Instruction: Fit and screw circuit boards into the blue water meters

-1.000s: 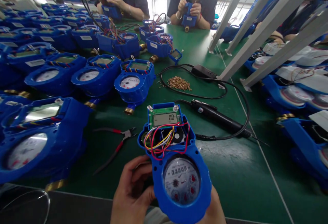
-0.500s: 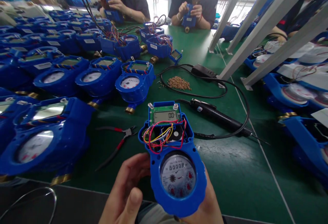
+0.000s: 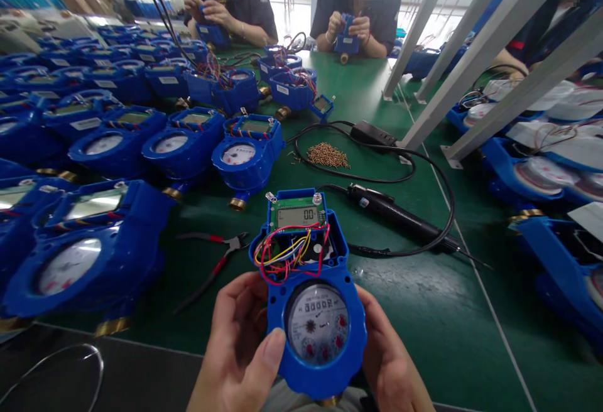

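I hold a blue water meter upright in front of me, over the near edge of the green table. Its top is open: a green board with a small display reading 00 sits above a tangle of red, yellow and white wires, and a round dial is below. My left hand grips its left side with the thumb laid on the dial's rim. On the opposite side, my right hand wraps round the meter's edge.
Red-handled pliers lie left of the meter. A black electric screwdriver with its cable lies to the right, a pile of brass screws behind it. Several blue meters fill the left side. Two people work on meters at the far end. Metal struts slant at right.
The meter has come slightly lower and closer to me. My left thumb has moved onto the dial's rim, and more of my right hand shows round its right side.
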